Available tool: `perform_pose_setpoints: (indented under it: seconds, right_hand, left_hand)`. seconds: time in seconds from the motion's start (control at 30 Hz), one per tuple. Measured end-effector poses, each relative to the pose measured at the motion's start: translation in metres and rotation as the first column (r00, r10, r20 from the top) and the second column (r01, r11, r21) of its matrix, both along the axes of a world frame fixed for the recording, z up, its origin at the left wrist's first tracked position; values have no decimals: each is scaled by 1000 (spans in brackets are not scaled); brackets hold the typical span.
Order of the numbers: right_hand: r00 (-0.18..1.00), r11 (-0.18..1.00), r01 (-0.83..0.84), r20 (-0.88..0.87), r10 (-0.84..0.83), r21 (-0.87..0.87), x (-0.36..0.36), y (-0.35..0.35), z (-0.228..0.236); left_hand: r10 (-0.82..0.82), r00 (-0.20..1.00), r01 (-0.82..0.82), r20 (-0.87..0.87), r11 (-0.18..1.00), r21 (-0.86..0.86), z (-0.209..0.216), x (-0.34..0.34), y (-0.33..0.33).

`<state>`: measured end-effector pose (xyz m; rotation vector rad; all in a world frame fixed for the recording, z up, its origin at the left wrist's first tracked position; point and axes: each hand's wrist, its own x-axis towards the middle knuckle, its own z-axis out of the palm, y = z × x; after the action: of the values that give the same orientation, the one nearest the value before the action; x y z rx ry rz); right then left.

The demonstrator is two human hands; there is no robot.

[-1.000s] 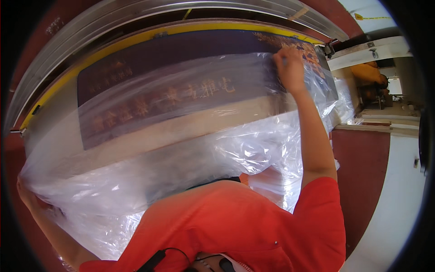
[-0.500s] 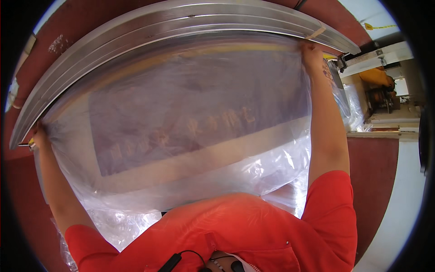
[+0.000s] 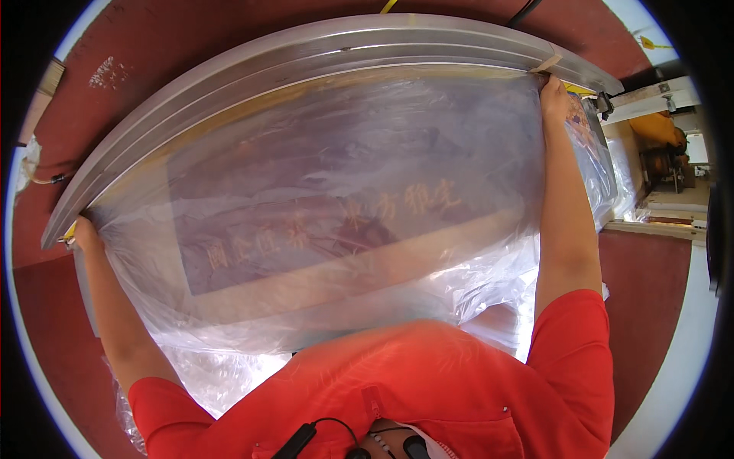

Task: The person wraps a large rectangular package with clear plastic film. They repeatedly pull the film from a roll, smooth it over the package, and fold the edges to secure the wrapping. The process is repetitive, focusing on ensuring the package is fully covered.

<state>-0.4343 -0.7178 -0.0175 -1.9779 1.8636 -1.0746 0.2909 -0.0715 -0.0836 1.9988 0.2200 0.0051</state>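
Observation:
A big sheet of thin clear plastic (image 3: 459, 298), possibly a bag, is drawn out between my hands. Through it shows a pale panel with a large dark purple rectangle (image 3: 306, 191) bearing orange lettering. My left hand (image 3: 88, 232) is closed on the plastic's far left corner, at the end of a long grey metal bar (image 3: 336, 40). At the bar's right end my right hand (image 3: 554, 99) grips the far right corner, fingers curled. Both arms reach forward, and the plastic's far edge runs along the bar. The fingertips of both hands are mostly hidden.
Beyond the bar lies a dark red surface (image 3: 145, 84). Crumpled clear plastic (image 3: 222, 375) hangs near my body. A black clamp-like fitting (image 3: 604, 105) sits by the bar's right end. Farther right are a pale ledge (image 3: 657, 96) and an orange-yellow object (image 3: 657, 131).
Bar, plastic and both hands sit farther right in the picture, with the bar slightly lower. The plastic lies closer over the purple rectangle, whose lettering shows more sharply. Both hands keep their grip.

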Motion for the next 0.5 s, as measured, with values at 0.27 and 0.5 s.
perform_pose_setpoints:
  seconds: [0.27,0.5]
  right_hand:
    - [900,861,-409,291,325,304,-2,14,25]
    - [833,748,-548,322,450,374,29,89,52]
  left_hand:
    - [-298,926,291,-233,955,-63,34,24,46]
    - [-339,940,340,31,925,-169,77,-67,14]
